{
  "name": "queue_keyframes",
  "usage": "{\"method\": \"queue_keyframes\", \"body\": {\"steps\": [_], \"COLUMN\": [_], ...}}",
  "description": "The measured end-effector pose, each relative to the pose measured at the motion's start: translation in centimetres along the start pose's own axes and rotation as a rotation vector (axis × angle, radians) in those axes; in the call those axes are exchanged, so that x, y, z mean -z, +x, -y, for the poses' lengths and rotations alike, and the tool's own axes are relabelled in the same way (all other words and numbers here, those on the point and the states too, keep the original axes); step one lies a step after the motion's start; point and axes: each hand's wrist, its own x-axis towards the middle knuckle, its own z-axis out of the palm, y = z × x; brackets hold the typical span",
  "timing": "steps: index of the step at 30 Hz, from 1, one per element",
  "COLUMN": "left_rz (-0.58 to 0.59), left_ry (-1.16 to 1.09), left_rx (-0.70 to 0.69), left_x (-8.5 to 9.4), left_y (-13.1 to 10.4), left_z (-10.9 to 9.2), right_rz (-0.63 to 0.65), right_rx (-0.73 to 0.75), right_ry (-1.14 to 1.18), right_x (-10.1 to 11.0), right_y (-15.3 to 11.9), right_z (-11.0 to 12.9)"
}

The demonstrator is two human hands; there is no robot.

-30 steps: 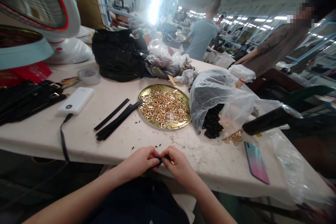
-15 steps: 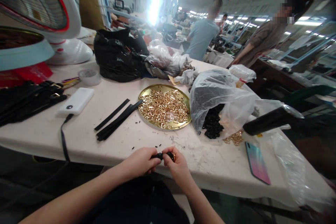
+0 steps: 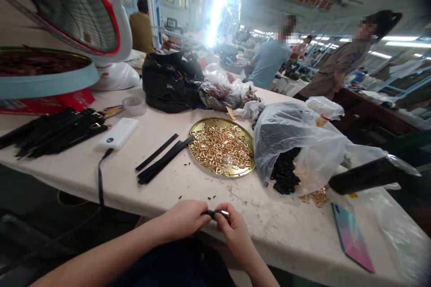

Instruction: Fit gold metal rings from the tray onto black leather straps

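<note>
My left hand [image 3: 190,219] and my right hand [image 3: 232,226] meet at the table's front edge. Between them is a small black strap piece [image 3: 211,214], pinched from both sides, with a gold-coloured metal part showing at my right fingertips. Its far ends are hidden in my fingers. Beyond my hands lies a round gold tray [image 3: 252,174] heaped with small gold metal pieces [image 3: 220,145]. Flat black strips [image 3: 163,160] lie left of the tray, one end touching its rim. A few tiny black bits are scattered nearer my hands.
Right of the tray, a clear plastic bag [image 3: 279,121] spills black pieces [image 3: 284,172]. A phone [image 3: 353,237] lies at the right. At left are a white power bank [image 3: 118,133] with a cable, black straps [image 3: 63,130] and a fan [image 3: 84,13]. A black bag [image 3: 171,83] stands behind; people are beyond.
The camera view has shifted, so the table's contents appear farther right and lower. Both hands still hold the black strap piece together, with little change in grip.
</note>
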Motion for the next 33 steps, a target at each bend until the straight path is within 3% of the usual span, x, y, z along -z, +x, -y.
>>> {"method": "queue_keyframes", "body": {"steps": [5, 12, 18, 26, 29, 33], "left_rz": [0.054, -0.023, -0.068, -0.025, 0.006, -0.076], "left_ry": [-0.084, 0.102, 0.133, 0.043, -0.064, -0.119], "left_rx": [0.0, -0.019, -0.015, 0.035, 0.031, 0.009], "left_x": [-0.8, 1.1, 0.3, 2.1, 1.8, 0.8], "left_y": [0.3, -0.5, -0.8, -0.8, -0.9, -0.9], "left_z": [-0.1, 0.6, 0.6, 0.1, 0.0, 0.2], "right_rz": [0.023, 0.05, 0.132, 0.1, 0.146, 0.177], "right_rx": [0.01, 0.057, 0.048, 0.094, 0.106, 0.099], "right_ry": [-0.044, -0.111, -0.036, -0.088, -0.064, -0.006], "right_x": [-0.4, 0.0, -0.3, 0.5, 0.7, 0.7], "right_y": [-0.2, 1.5, 1.7, 1.8, 2.0, 2.2], "right_z": [-0.8, -0.4, -0.1, 0.6, 0.5, 0.1]}}
